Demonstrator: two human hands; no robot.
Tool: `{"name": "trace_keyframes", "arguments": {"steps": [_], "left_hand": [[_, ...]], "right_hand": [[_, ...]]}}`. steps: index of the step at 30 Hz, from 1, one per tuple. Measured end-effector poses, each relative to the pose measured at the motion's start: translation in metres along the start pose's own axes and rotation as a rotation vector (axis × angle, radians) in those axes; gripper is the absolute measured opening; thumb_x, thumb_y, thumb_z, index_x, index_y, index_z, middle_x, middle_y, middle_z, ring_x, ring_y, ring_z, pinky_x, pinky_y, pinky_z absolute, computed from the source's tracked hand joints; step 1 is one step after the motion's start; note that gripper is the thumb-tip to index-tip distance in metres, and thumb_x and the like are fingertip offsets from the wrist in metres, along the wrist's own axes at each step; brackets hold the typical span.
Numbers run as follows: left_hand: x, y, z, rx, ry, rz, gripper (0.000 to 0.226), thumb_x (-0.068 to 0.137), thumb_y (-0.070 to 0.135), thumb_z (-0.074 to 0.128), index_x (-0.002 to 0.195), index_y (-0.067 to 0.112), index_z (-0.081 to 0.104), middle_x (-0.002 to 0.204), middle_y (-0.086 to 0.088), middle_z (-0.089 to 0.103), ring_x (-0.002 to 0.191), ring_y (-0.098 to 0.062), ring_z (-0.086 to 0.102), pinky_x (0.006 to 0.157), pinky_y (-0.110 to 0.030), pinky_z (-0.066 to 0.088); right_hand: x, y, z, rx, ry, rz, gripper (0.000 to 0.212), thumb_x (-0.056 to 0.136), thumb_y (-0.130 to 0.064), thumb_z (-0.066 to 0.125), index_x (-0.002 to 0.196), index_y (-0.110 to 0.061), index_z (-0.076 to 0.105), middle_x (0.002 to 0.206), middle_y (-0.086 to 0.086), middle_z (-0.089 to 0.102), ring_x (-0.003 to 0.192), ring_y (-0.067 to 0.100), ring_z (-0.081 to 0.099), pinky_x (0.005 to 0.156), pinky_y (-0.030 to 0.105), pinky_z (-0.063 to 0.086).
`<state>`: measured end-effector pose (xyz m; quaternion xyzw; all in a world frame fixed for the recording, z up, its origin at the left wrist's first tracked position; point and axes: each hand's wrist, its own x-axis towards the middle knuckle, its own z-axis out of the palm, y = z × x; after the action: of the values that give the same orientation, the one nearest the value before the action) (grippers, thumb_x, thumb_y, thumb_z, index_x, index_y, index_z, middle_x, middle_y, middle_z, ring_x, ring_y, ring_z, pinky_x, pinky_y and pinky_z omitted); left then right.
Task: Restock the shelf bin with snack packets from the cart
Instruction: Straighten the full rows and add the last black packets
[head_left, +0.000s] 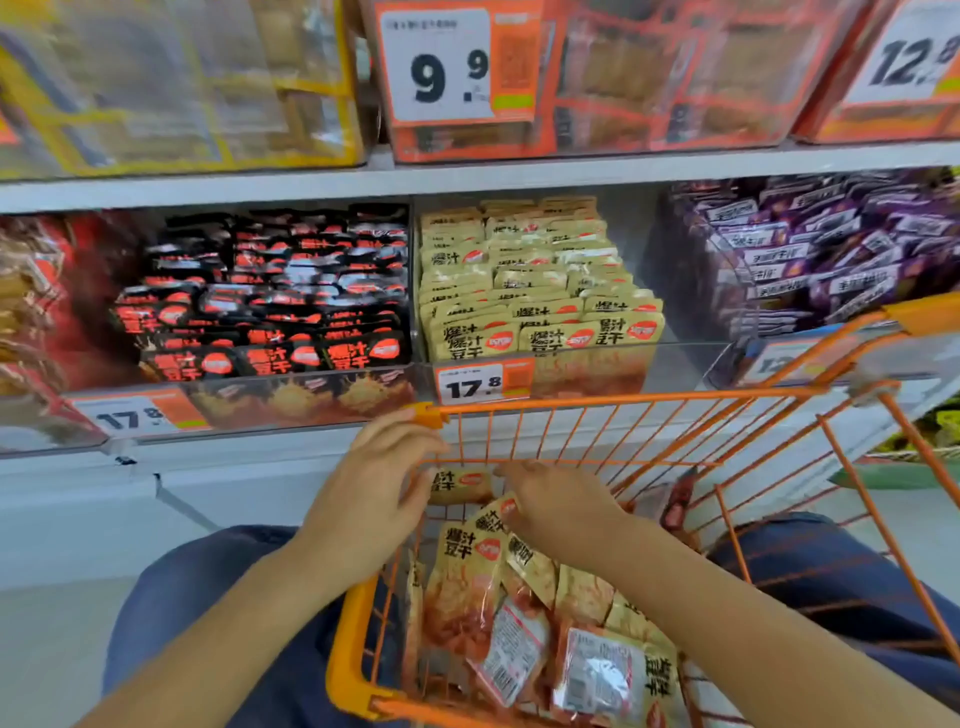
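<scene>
Two hands, left (374, 499) and right (558, 506), pinch one yellow packet (460, 486) over the cart (649, 402).

Tan snack packets (524, 618) with bold black characters and red-orange food prints are lying jumbled in the orange wire cart (613, 410) at six o'clock, some showing silvery backs. At twelve o'clock, the clear shelf bin (680, 364) is standing packed with upright matching packets.

Orange wire cart (649, 400), tan-yellow snack packets (467, 566) with black lettering, black-and-red packets (270, 291), purple packets (821, 249)
</scene>
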<state>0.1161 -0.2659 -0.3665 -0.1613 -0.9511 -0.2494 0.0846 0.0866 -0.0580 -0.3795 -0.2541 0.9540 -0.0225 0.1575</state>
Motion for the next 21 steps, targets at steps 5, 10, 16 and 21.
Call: {"name": "trace_keyframes", "arguments": {"steps": [5, 10, 16, 21], "left_hand": [[0.001, 0.001, 0.004, -0.095, 0.037, -0.023, 0.029, 0.092, 0.009, 0.058, 0.118, 0.021, 0.062, 0.118, 0.017, 0.052, 0.125, 0.012, 0.020, 0.097, 0.004, 0.009], [-0.006, 0.000, 0.005, -0.122, 0.046, -0.020, 0.031, 0.094, 0.005, 0.049, 0.118, 0.021, 0.062, 0.126, 0.012, 0.054, 0.129, 0.014, 0.016, 0.098, 0.002, 0.012], [-0.004, 0.005, -0.001, -0.202, 0.077, -0.065, 0.027, 0.095, 0.014, 0.051, 0.117, 0.027, 0.060, 0.119, 0.018, 0.055, 0.122, 0.013, 0.031, 0.096, -0.003, 0.027], [0.008, 0.031, -0.018, -0.488, 0.161, -0.215, 0.018, 0.097, 0.026, 0.050, 0.111, 0.031, 0.060, 0.103, 0.021, 0.063, 0.091, 0.008, 0.056, 0.076, -0.005, 0.040]], "right_hand": [[0.028, -0.021, 0.019, -0.131, 0.172, -0.025, 0.037, 0.097, -0.017, 0.046, 0.134, -0.014, 0.038, 0.119, 0.007, 0.056, 0.092, 0.029, 0.062, 0.051, 0.030, 0.034], [0.033, -0.026, 0.006, 0.111, 0.189, 0.031, 0.013, 0.097, -0.023, 0.050, 0.104, -0.017, 0.059, 0.096, 0.002, 0.061, 0.092, 0.023, 0.060, 0.063, 0.031, 0.043], [-0.016, 0.006, -0.042, 0.798, 0.380, 0.072, 0.014, 0.098, -0.025, 0.049, 0.088, -0.021, 0.057, 0.084, 0.017, 0.063, 0.073, 0.025, 0.056, 0.063, 0.032, 0.041], [-0.042, 0.029, -0.062, 0.984, 0.495, 0.103, 0.013, 0.096, -0.019, 0.054, 0.087, -0.018, 0.064, 0.077, 0.012, 0.061, 0.070, 0.013, 0.052, 0.062, 0.023, 0.041]]}}
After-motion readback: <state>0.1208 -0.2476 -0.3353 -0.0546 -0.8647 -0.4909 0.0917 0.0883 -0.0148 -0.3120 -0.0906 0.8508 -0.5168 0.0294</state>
